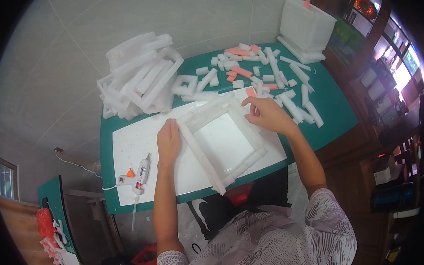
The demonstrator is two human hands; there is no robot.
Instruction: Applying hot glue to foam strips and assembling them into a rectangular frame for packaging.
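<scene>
A four-sided frame of white foam strips [201,153] lies tilted on a white board [145,126] in front of me. One strip sticks out past its near corner. My left hand [169,141] is closed at the frame's far left corner, fingers pressed together against it. At the far right side, my right hand [267,115] has its index finger and thumb curled over the foam bar, with a small gap between them. A pink foam piece [251,92] lies just beyond the right fingers. On the board's left part rests a white glue gun [140,176] with an orange part and a cord.
White foam frames [141,78] are heaped at the back left of the green table [332,120]. Several loose white and pink foam pieces [266,66] cover the back right. A white foam box [306,26] stands in the far right corner. Dark wooden shelving [363,140] borders the right.
</scene>
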